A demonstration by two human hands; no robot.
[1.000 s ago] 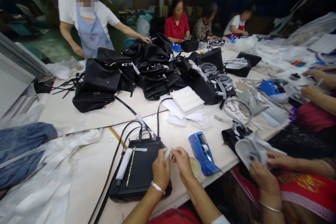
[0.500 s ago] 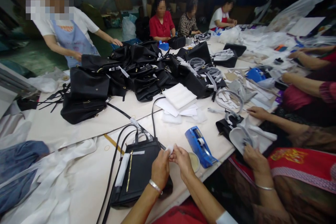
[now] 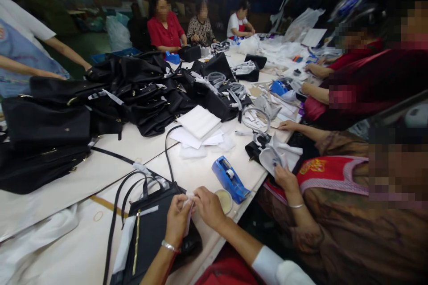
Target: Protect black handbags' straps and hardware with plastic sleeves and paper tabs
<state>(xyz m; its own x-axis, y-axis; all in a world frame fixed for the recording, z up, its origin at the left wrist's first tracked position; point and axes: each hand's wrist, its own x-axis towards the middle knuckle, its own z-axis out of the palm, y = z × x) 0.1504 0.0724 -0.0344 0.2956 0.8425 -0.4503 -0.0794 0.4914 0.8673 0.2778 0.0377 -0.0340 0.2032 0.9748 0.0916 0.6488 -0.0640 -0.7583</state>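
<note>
From where I stand, the far left of the bench (image 3: 190, 169) is taken up by a heap of black bags (image 3: 47, 120), slumped over one another.

Nearer, left of the middle, a single black bag (image 3: 154, 227) lies flat, a gold zip (image 3: 136, 242) running up its front and a white-wrapped piece (image 3: 123, 245) along its left side. It looks smooth and supple, with some body, and I'd guess it is light enough to lift by its handles; the loose long strap (image 3: 112, 227) beside it would snag easily.

Over the bag's right side is a small white strip (image 3: 188, 225), between the person's two hands. The left hand (image 3: 177, 218) has thumb and fingers drawn together on it, and the right hand (image 3: 209, 207) seems to pinch its upper end, though the fingertips cover much of that spot. The strip looks thin, limp and next to weightless, likely to crease or tear if pulled hard; pinching it by the edges, near both ends, should keep it flat.

Just right of the right hand sits a pale round disc (image 3: 224, 201), then a blue tape dispenser (image 3: 230, 180), which looks stiff and steadier than anything soft around it.
</note>
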